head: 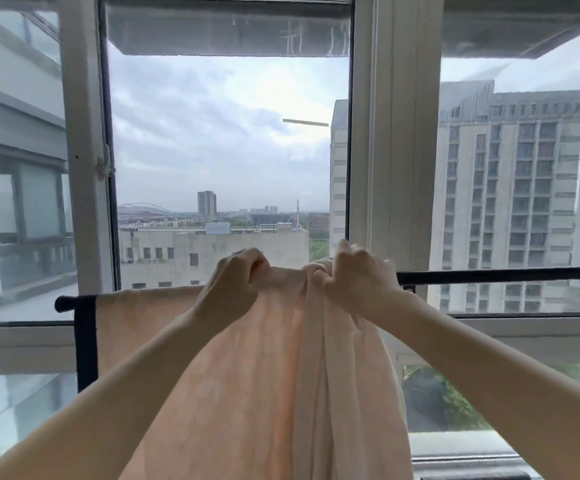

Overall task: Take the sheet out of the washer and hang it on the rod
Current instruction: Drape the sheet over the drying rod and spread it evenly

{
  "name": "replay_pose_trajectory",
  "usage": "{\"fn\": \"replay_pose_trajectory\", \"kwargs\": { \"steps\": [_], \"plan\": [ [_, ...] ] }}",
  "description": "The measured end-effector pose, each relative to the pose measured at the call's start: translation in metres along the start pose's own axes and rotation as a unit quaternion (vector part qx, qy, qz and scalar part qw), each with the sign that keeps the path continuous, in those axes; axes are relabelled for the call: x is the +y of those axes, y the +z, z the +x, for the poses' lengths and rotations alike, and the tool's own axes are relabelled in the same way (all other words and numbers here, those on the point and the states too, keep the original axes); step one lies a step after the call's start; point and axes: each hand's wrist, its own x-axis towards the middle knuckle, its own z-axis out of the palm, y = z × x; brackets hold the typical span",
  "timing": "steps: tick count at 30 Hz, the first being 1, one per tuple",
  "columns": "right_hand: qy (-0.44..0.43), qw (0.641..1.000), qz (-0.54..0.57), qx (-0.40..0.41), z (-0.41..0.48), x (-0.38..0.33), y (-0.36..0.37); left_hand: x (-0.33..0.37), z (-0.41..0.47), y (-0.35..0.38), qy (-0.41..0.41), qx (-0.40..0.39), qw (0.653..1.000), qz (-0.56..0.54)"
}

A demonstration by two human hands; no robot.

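Now you are in the hanging step, your left hand and right hand with fingers clenched on the pale peach cotton sheet draped over the dark horizontal rod; next, probably spread the bunched folds rightward.

A dark, thin horizontal metal rod runs across in front of the window, its left end capped and meeting a dark upright post that drops below it. Draped directly over the rod is a pale peach, lightly patterned fabric sheet. Its left part lies flat and spread along the rod, while its right part is bunched into long vertical folds. The rod's right stretch is bare.
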Motion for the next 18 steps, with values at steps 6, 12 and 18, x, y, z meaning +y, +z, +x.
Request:
{"fn": "replay_pose_trajectory", "kwargs": {
  "steps": [6,12,18],
  "plan": [
    [-0.067,0.996,0.032,0.044,0.015,0.004,0.000,-0.005,0.001,-0.009,-0.016,0.014,1.000,-0.002],
    [-0.047,0.991,0.076,0.101,0.025,0.032,-0.002,-0.021,0.002,-0.025,-0.044,0.043,0.998,0.026],
    [0.028,0.981,0.134,0.141,0.033,0.061,-0.023,-0.031,0.006,-0.031,-0.082,0.095,0.992,0.027]
  ]
}}
